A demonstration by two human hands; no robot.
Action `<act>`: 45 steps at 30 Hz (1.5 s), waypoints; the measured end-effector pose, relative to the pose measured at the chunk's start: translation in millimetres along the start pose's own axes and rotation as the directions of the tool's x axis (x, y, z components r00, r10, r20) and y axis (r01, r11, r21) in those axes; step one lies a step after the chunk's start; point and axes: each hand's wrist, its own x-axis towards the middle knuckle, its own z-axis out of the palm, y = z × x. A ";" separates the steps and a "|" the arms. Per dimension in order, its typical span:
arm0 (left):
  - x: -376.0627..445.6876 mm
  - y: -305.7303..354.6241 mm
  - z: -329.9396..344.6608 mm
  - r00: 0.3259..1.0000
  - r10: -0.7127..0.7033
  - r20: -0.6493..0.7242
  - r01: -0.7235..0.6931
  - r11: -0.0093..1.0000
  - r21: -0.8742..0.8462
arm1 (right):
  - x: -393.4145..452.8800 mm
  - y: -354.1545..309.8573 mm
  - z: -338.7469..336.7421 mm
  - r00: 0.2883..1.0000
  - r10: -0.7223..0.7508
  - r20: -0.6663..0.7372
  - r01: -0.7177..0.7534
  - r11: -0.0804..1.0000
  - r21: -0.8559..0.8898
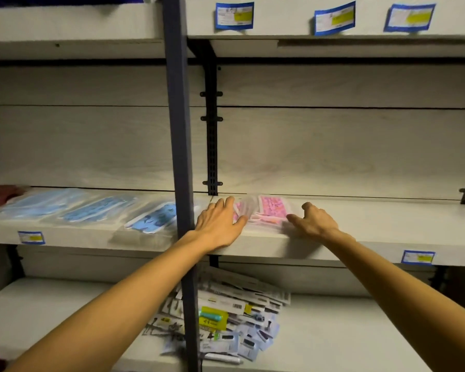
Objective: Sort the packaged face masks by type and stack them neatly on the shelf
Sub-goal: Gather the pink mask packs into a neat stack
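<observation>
A stack of pink patterned masks in clear bags (272, 211) lies on the middle shelf (373, 232), just right of the dark upright post (181, 167). My left hand (218, 222) lies flat against the stack's left side, fingers straight, thumb on the clear bag. My right hand (313, 220) touches the stack's right edge with thumb and fingers loosely extended. Left of the post, several bags of blue masks (97, 208) lie in a row on the same shelf, with a blue patterned pack (156, 217) closest to the post.
A dark red item (0, 194) lies at the shelf's far left. On the lower shelf (333, 336) is a loose heap of small carded packages (226, 312). Blue-bordered price labels (418, 257) hang on the shelf fronts. The upper shelf (333, 36) overhangs above.
</observation>
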 end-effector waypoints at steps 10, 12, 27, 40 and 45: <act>70.8 37.3 20.2 0.899 -0.394 0.192 0.420 0.899 -0.123 | 71.1 21.9 -5.5 0.956 -0.159 0.245 0.040 0.902 0.430; 85.9 45.3 19.2 0.863 -0.449 0.232 0.505 0.761 -0.406 | 82.8 30.0 -6.6 0.949 -0.188 0.253 0.059 0.895 0.443; 133.3 117.7 52.4 0.816 -0.347 0.462 0.571 0.359 -0.739 | 109.6 119.8 -33.6 0.906 -0.331 0.265 0.147 0.830 0.538; 165.5 194.6 92.9 0.974 -0.139 0.176 0.216 0.369 -0.904 | 104.1 185.2 -51.0 0.956 -0.096 0.277 -0.232 0.331 0.915; 183.2 246.2 101.5 0.993 0.005 0.122 0.112 0.351 -0.930 | 105.2 221.3 -79.5 0.981 -0.114 0.160 -0.134 0.205 0.970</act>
